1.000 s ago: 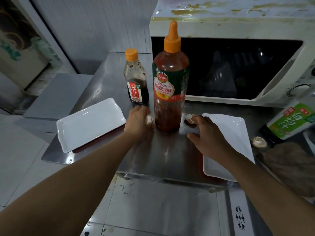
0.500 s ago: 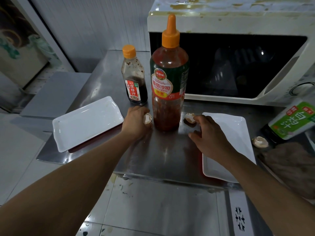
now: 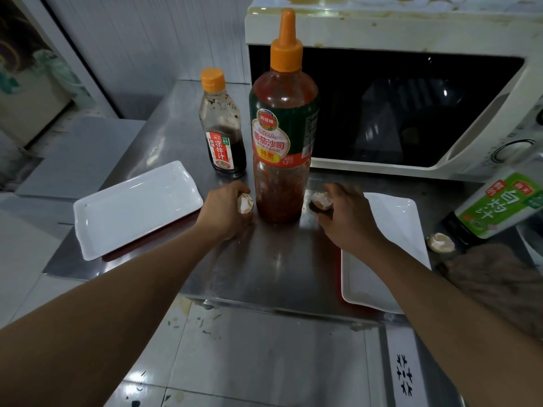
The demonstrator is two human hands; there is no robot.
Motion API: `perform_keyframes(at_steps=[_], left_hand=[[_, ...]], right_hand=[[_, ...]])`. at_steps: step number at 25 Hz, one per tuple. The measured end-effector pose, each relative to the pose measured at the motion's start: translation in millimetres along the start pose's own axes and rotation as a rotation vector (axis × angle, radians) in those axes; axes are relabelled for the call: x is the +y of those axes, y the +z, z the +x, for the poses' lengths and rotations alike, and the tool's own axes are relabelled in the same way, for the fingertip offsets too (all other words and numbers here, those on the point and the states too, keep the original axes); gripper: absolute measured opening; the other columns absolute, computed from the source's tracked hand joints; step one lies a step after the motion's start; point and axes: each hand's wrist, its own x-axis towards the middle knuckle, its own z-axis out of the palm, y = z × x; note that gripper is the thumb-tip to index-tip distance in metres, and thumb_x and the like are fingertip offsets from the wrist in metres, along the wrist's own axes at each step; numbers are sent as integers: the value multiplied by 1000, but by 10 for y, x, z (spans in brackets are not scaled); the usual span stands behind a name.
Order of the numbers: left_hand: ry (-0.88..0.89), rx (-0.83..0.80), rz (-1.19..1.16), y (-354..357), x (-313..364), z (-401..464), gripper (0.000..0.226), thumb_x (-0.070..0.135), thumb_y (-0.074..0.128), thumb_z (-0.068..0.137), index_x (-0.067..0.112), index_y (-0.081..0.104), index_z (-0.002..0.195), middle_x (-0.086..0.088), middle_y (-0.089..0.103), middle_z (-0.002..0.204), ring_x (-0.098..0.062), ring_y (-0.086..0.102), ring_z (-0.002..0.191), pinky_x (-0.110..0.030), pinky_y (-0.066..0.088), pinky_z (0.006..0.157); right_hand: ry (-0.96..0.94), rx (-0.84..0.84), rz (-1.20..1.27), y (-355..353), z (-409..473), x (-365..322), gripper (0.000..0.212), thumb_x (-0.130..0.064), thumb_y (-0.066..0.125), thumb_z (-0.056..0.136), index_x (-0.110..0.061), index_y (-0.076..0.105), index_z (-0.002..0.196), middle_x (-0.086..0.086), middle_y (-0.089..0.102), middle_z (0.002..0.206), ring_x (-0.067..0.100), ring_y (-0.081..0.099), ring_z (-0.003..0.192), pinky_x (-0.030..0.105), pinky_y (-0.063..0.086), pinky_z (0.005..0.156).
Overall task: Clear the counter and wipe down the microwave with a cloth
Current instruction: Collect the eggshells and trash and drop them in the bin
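A stained white microwave (image 3: 382, 30) stands at the back of the steel counter (image 3: 264, 265). In front of it is a tall ketchup bottle (image 3: 282, 136) with an orange cap. My left hand (image 3: 226, 214) is curled around an eggshell piece (image 3: 245, 203) just left of the bottle's base. My right hand (image 3: 349, 218) pinches another eggshell piece (image 3: 321, 200) just right of the bottle. A third eggshell (image 3: 440, 242) lies on the counter at the right. A brown cloth (image 3: 496, 277) lies at the right edge.
A small dark sauce bottle (image 3: 221, 127) stands behind my left hand. White rectangular plates sit on the left (image 3: 132, 207) and right (image 3: 390, 224). A green-labelled bottle (image 3: 496, 207) leans at the far right. The counter's front edge drops to a tiled floor (image 3: 249, 362).
The view has moved slightly closer. My right hand has closed its fingertips on the eggshell right of the bottle. The left hand still holds its shell in the same spot.
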Motion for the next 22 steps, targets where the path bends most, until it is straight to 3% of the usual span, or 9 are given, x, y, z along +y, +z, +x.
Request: perform_keyframes(at_steps=[5,12,16,22], left_hand=[[-4,3,-17,-23,-31,-27,54,25,82,67,18,58,114,-5,65,114,-23,60,101,-27,44,80],[8,-2,-49,-68,-21,-145,51,21,81,67,17,58,112,-5,65,111,-23,60,100,-26,43,78],[27,-12,-56,-129,-9,-253,48,19,81,68,15,58,110,-6,65,110,-24,61,99,-31,50,83],[42,-37,-50,-278,103,-498,52,18,81,68,16,57,114,-6,64,113,-22,60,101,-24,43,78]], right_hand=[[12,0,-89,103,208,20,53,-32,61,89,-11,44,135,9,48,139,28,37,132,38,29,108],[1,41,-239,235,248,-1,43,-31,62,87,-11,53,124,8,57,128,26,43,122,35,26,105],[12,68,-191,197,188,-64,41,-24,65,86,-11,54,123,9,56,127,26,45,119,33,31,100],[112,84,0,-177,-118,-86,37,-10,65,83,-6,55,118,15,55,120,31,54,110,34,44,86]])
